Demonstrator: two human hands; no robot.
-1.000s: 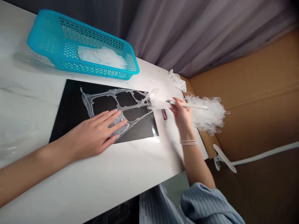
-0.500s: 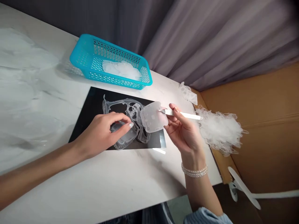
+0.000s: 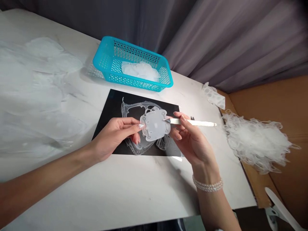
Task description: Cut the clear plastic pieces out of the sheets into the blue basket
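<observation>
A translucent, flat plastic piece [image 3: 156,125] with rounded lobes and small holes is held up over a black mat [image 3: 103,125]. My left hand [image 3: 120,134] pinches its left edge between thumb and fingers. In my right hand [image 3: 189,134] a white-handled craft knife [image 3: 192,122] lies between thumb and forefinger, its pointed tip over the piece; the lower fingers are at the piece's right edge. Beneath, on the mat, lie curled clear plastic trimmings [image 3: 141,104] and another clear molded part [image 3: 139,149], partly hidden by my left hand and the piece.
A turquoise basket [image 3: 134,84] holding translucent pieces [image 3: 141,71] stands behind the mat. Loose clear plastic sheets [image 3: 43,83] cover the table's left. On the right are a heap of clear scraps [image 3: 260,138], a small offcut [image 3: 214,95] and a cardboard box [image 3: 269,102].
My left hand has moved onto the plastic piece and now grips its left edge. The piece has turned to face the camera more squarely. The view has shifted left, so things appear farther right.
</observation>
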